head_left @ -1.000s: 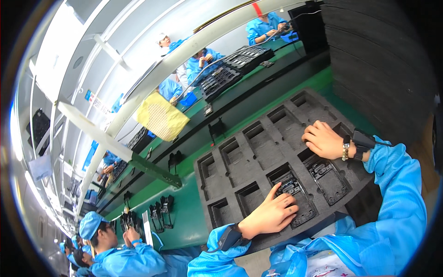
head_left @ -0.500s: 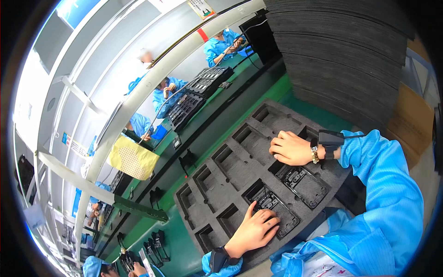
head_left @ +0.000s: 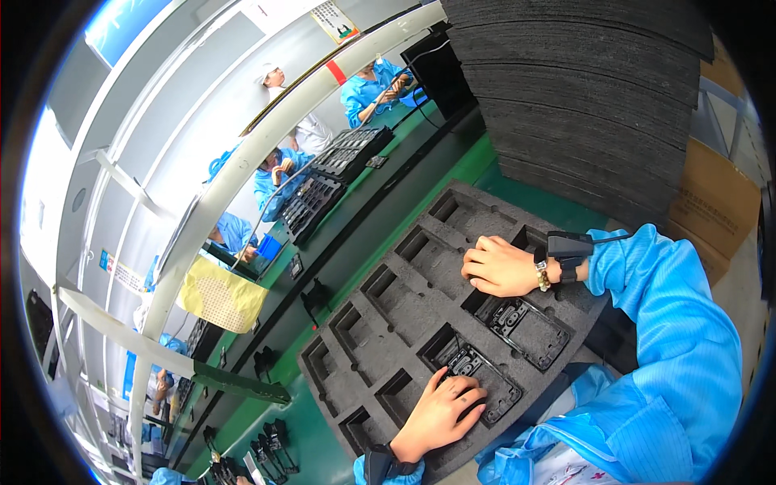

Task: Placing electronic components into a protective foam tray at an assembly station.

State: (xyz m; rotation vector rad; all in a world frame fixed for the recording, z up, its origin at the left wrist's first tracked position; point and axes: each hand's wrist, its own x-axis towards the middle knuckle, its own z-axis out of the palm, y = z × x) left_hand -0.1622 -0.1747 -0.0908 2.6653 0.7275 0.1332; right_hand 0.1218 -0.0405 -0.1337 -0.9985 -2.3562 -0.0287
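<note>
A dark grey foam tray [head_left: 339,388] with rows of rectangular pockets lies in front of me. Two black plastic housings, with the nearer housing [head_left: 498,396] beside my left hand and the farther housing [head_left: 540,338] by my right wrist, sit in pockets on its right side. My left hand [head_left: 443,411] rests open on the nearer housing's edge, its fingers spread and slightly bent. Palm down, my right hand [head_left: 503,267] lies over the foam at the far pocket of the housings' row, fingers stretched out and holding nothing visible.
A tall stack of dark foam sheets [head_left: 582,105] stands behind the tray, with a cardboard box [head_left: 711,202] to its right. Black parts [head_left: 273,446] lie on the green table at left. Beyond a white rail, co-workers in blue sit along a bench with black trays [head_left: 352,153].
The whole view has shifted slightly. My left fingers have drawn in a little, the index finger now bent. Both hands stay over the tray, and the housings remain in their pockets.
</note>
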